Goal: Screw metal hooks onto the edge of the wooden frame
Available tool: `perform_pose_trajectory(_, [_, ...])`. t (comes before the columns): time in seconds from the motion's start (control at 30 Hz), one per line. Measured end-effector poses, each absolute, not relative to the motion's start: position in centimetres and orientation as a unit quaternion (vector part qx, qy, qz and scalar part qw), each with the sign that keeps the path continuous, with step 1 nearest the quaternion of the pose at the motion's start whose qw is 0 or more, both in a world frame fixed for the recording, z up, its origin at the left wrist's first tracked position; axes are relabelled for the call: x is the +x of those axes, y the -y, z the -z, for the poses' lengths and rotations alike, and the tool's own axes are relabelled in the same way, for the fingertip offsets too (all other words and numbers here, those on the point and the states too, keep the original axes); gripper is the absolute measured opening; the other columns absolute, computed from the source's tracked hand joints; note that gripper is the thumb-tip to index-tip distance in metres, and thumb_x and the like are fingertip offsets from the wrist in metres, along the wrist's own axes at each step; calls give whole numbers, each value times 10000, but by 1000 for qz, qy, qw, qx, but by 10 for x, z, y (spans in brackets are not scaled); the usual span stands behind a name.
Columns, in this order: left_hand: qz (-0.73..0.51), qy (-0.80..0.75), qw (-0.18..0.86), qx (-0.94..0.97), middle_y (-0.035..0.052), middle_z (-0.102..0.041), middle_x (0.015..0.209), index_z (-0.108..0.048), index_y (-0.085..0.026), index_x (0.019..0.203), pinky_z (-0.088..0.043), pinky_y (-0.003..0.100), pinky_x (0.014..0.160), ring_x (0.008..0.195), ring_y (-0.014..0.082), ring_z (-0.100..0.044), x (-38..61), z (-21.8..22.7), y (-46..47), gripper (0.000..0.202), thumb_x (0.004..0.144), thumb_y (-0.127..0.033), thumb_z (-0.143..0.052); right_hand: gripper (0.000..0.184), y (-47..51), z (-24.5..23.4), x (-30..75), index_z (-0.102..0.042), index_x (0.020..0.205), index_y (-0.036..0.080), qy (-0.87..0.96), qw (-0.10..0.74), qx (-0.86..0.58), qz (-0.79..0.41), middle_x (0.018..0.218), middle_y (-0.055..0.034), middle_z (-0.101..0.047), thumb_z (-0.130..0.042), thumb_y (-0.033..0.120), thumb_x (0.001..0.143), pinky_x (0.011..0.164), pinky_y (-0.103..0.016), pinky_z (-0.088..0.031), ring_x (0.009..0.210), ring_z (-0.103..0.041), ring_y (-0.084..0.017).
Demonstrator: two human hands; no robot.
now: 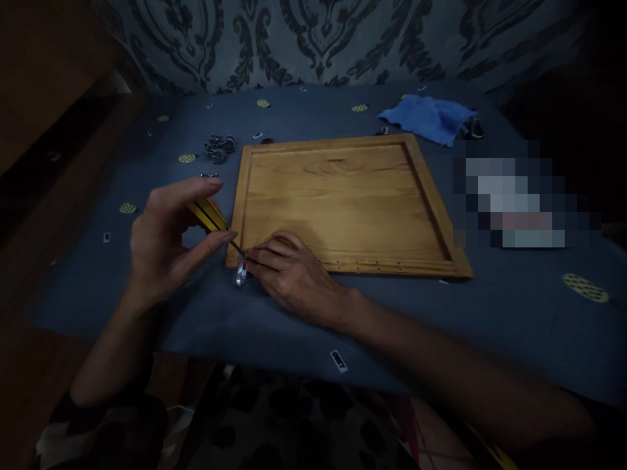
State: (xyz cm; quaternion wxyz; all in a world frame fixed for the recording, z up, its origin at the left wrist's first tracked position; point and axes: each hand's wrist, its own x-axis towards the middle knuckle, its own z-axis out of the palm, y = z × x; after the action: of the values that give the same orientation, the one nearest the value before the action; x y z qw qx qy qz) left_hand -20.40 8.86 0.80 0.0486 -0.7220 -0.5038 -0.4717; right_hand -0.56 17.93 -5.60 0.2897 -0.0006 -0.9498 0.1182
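Observation:
My left hand (169,241) grips a screwdriver with a yellow and black handle (208,214); its thin tip points at the near left corner of a shallow wooden tray (343,202). My right hand (289,271) rests on that corner, fingers pinched on a small shiny metal ring fitting (241,273) against the tray's front edge. A row of small holes runs along the tray's near rim (372,266).
A heap of metal hooks (220,147) lies left of the tray's far corner. A crumpled blue cloth (428,117) lies at the back right. Small yellow mesh discs (585,288) and little tags are scattered over the blue table cover (490,313). A patterned wall stands behind.

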Motion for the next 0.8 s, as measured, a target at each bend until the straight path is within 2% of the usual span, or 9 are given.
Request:
perform_pose_trajectory(0.1, [459, 502, 62, -731, 28, -594, 1232, -512, -291, 1353, -637, 304, 730, 941, 159, -695, -204, -10, -89, 749, 699, -256, -875, 232, -179, 56, -6, -697, 1135, 170, 949, 290, 1, -123, 1123, -72, -748, -493, 174, 1025, 1006, -425, -424, 1047, -622, -206])
perform_pose_trajectory(0.23, [465, 489, -2, -738, 34, -572, 1215, -476, -330, 1390, -628, 322, 701, 876, 138, -685, -200, -13, -90, 710, 777, -220, -817, 231, -179, 57, -7, -711, 1111, 176, 947, 298, 2, -120, 1095, -69, -754, -499, 167, 1019, 993, -425, -433, 1029, -627, -205])
perform_pose_trajectory(0.37, [475, 481, 10, -737, 15, -562, 1219, -485, -368, 1385, -630, 299, 680, 866, 125, -683, -197, -14, -91, 725, 767, -199, -823, 238, -179, 56, -6, -714, 1125, 184, 949, 293, 2, -117, 1097, -67, -752, -501, 173, 1018, 1003, -427, -432, 1032, -629, -204])
perform_pose_trajectory(0.53, [520, 494, 38, -695, 8, -518, 1280, -536, -394, 1334, -643, 271, 666, 851, 108, -669, -196, -17, -90, 633, 788, -219, -805, 250, -180, 55, -5, -706, 1139, 174, 950, 291, 1, -115, 1108, -72, -753, -483, 173, 1025, 998, -432, -433, 1027, -630, -207])
perform_pose_trajectory(0.8, [495, 492, 40, -715, 10, -549, 1276, -513, -376, 1362, -625, 262, 648, 846, 111, -678, -198, -15, -89, 705, 751, -233, -833, 232, -179, 55, -5, -695, 1153, 155, 948, 293, -1, -122, 1119, -74, -752, -507, 166, 1017, 997, -419, -422, 1038, -623, -205])
